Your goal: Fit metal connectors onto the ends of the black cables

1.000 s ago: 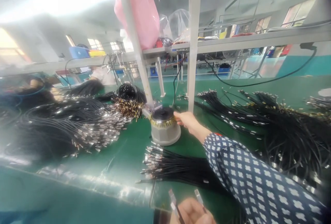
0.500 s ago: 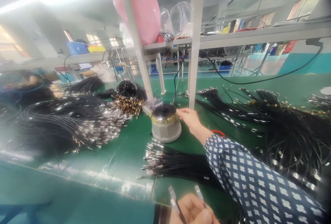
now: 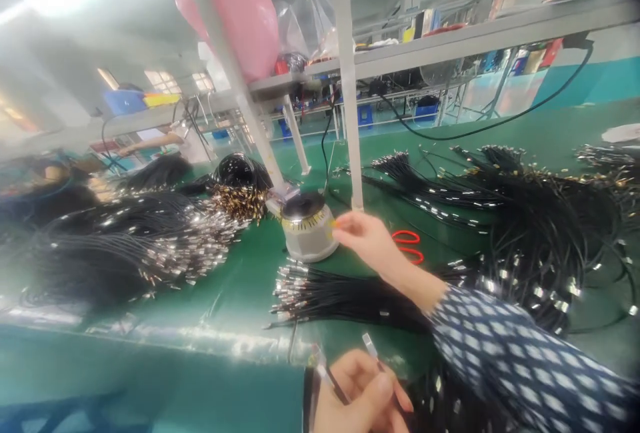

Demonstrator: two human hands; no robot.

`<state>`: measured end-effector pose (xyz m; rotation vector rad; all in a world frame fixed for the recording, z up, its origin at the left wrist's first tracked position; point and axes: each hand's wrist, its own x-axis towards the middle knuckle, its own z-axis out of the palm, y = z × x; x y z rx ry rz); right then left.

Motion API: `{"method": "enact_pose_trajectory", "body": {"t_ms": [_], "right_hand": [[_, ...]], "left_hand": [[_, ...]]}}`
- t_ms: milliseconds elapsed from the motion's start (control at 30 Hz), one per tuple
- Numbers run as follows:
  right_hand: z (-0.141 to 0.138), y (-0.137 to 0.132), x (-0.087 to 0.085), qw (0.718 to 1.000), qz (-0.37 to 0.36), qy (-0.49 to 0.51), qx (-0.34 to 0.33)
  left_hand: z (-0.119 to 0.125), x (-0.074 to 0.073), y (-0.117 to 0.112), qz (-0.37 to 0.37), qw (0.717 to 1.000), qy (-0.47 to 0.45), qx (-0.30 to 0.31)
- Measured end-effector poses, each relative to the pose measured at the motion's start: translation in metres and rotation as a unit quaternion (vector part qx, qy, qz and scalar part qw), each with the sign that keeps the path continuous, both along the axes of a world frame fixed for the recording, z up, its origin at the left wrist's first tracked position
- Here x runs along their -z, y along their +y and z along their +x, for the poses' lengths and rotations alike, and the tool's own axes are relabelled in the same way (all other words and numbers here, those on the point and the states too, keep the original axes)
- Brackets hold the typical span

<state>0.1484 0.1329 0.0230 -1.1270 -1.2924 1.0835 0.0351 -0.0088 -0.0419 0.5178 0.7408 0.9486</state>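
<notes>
My right hand [image 3: 373, 246] reaches out just right of a squat whitish round dispenser [image 3: 311, 238], which has a black top and a ring of small yellow tabs. Between its thumb and forefinger is a small yellow tab [image 3: 335, 224], apart from or barely touching the dispenser's side; I cannot tell which. At the bottom, my left hand [image 3: 363, 393] is closed around black cables, with two silver connectors [image 3: 370, 345] sticking up past the fingers. A bundle of black cables [image 3: 345, 296] with metal ends lies on the green table between my hands.
Large heaps of black cables lie at left [image 3: 115, 246] and right [image 3: 540, 219]. A red looped cord [image 3: 407, 237] rests beyond my right wrist. White posts [image 3: 347, 86] rise behind the dispenser, carrying a shelf with a pink bag [image 3: 240, 13]. Another person's arm [image 3: 153, 144] shows at far left.
My right hand has drawn back a little from the dispenser's ring, a yellow tab now showing in its fingertips. My left hand still holds the cables. The whole view has swung rightward.
</notes>
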Motion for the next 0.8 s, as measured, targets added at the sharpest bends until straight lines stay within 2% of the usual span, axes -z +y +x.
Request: {"method": "enact_pose_trajectory", "body": {"t_ms": [167,233,300,400,600,800], "right_hand": [[0.045,-0.096,0.018,0.990,-0.117,0.040,-0.067],[0.056,-0.123,0.021,0.980,-0.170,0.072,-0.077],[0.061,-0.140,0.021,0.972,-0.198,0.098,-0.086],[0.065,-0.149,0.020,0.972,-0.178,0.112,-0.102],[0.065,-0.151,0.021,0.985,-0.112,0.070,-0.112],[0.064,-0.154,0.020,0.989,-0.096,0.049,-0.104]], "left_hand": [[0.004,-0.013,-0.008,0.001,1.000,0.003,0.018],[0.006,-0.018,-0.010,0.005,0.999,0.018,0.025],[0.008,-0.023,-0.012,0.004,0.999,0.040,0.035],[0.010,-0.029,-0.015,0.002,0.996,0.074,0.045],[0.010,-0.036,-0.019,0.001,0.992,0.117,0.051],[0.011,-0.041,-0.021,0.006,0.988,0.142,0.056]]}}
